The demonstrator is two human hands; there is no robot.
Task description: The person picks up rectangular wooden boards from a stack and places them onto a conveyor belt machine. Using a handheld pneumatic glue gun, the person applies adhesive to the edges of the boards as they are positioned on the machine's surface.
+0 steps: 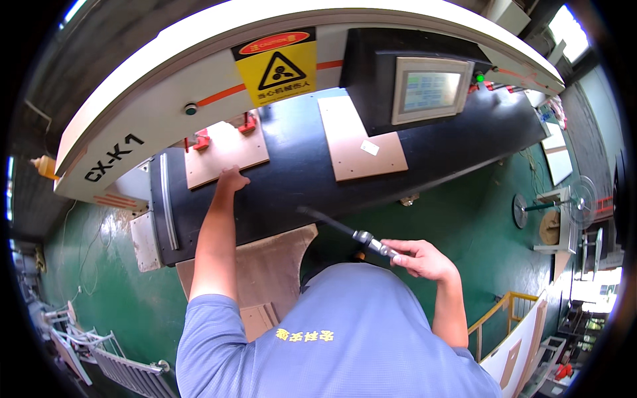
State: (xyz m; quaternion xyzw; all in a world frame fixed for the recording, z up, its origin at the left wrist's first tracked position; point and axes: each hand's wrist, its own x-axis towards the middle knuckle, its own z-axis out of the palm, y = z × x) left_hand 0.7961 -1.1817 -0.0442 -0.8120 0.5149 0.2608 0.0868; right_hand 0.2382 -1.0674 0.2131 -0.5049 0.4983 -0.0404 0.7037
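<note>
Machine with black worktop point(298, 179) beneath a white curved housing point(133, 99) bearing a touchscreen panel point(431, 89). Two wooden boards lie on it: the left board point(225, 156), the right board point(361, 136). Left hand point(231, 179), fingers flat, rests on the left board's near edge. Right hand point(421, 259), fingers closed, grips an air blow gun point(352, 233) aimed toward the worktop.

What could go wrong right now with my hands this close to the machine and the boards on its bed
Your left hand rests on the edge of the left board, close to the red clamps under the machine's overhang; fingers might get pinched if anything moves. Your right hand holds a black air nozzle whose tip points over the dark bed; blown dust may fly toward your face.
</note>
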